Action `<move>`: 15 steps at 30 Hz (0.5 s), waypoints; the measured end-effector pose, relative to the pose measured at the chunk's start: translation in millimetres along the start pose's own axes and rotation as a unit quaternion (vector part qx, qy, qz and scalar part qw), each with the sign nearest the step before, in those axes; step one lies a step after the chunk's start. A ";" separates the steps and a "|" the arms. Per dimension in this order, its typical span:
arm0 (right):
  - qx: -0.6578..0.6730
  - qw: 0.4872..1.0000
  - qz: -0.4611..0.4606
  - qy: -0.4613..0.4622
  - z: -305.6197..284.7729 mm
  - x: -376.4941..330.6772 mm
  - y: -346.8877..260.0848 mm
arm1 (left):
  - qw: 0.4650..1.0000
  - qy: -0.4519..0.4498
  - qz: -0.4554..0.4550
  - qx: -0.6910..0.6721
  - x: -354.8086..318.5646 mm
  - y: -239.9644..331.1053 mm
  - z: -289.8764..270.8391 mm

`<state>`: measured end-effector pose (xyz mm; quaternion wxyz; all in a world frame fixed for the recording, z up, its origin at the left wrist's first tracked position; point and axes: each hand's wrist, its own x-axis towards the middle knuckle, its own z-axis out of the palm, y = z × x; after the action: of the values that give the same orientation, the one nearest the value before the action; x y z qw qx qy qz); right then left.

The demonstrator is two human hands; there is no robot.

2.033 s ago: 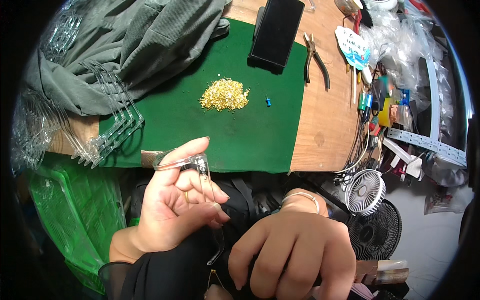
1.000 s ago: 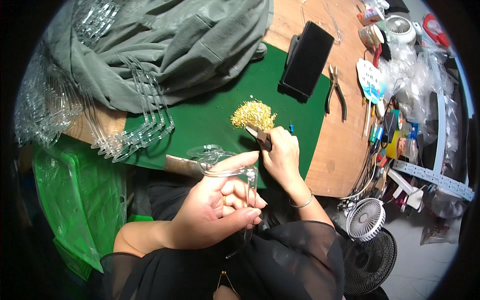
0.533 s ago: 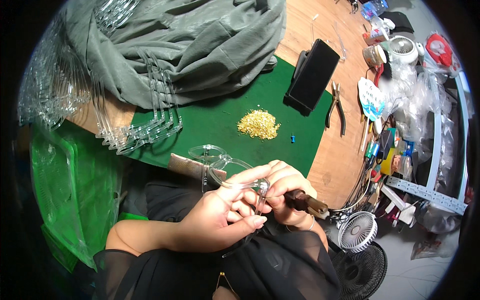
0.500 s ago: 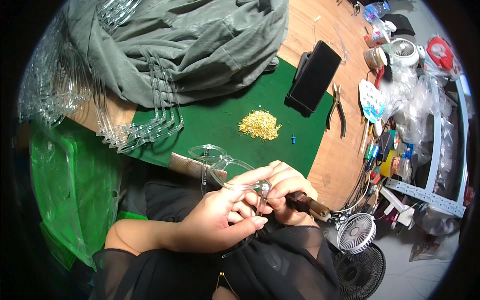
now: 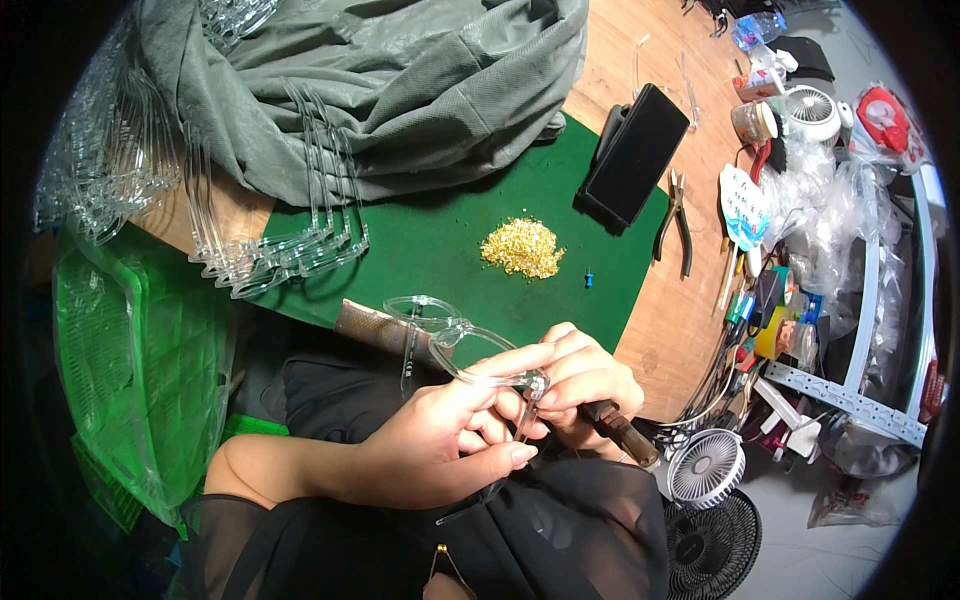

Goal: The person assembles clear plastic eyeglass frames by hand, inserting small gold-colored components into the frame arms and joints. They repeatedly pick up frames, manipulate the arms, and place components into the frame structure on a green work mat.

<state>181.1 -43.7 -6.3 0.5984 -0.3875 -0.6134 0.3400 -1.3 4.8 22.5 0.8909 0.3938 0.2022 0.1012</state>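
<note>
My left hand (image 5: 425, 440) is closed on a clear plastic eyeglass frame (image 5: 453, 327), its fingers near one hinge and folded temple. The other rim points away to the left. Against that hinge corner, my right hand (image 5: 590, 385) is closed round a tool with a dark brown handle (image 5: 630, 440), whose butt sticks out to the lower right. The tool's working tip is hidden behind my fingers. Just beyond the frame lies a pile of small gold-coloured bits (image 5: 523, 249) on a green mat (image 5: 420, 250). A blue push pin (image 5: 589, 279) stands to its right.
Several clear frames (image 5: 300, 255) lie in a row beside grey cloth (image 5: 400, 110). A tan block (image 5: 378, 328) juts from the table's front edge. A phone on a stand (image 5: 636, 155) and pliers (image 5: 678, 220) are at right. A green crate (image 5: 140, 350) is left; a white fan (image 5: 706, 467) lower right.
Both hands, the eyeglass frame and the tool have shifted slightly right in the picture, along with a small shift of the whole view. The grip looks the same.
</note>
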 end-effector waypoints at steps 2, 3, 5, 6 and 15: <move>-0.001 1.000 -0.007 -0.007 -0.7 0.6 1.4 | 1.000 0.002 0.004 0.013 -0.4 -1.3 0.2; -0.002 1.000 -0.001 -0.012 -1.6 1.3 1.0 | 1.000 0.001 0.007 0.017 -1.0 -2.7 -0.4; -0.004 1.000 0.011 -0.022 -3.0 3.0 -0.9 | 1.000 -0.004 0.006 0.019 -2.2 -3.5 -1.2; 0.006 1.000 0.022 -0.021 -2.7 2.3 -1.4 | 1.000 -0.006 0.002 0.017 -2.4 -3.4 -1.4; 0.028 0.998 0.047 -0.014 -2.1 1.8 -4.4 | 1.000 -0.016 -0.003 -0.014 -1.4 -1.6 -2.3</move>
<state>182.9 -44.2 -1.5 0.5833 -0.3944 -0.5932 0.3902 -3.5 4.8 20.3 0.8997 0.3824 0.1877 0.0955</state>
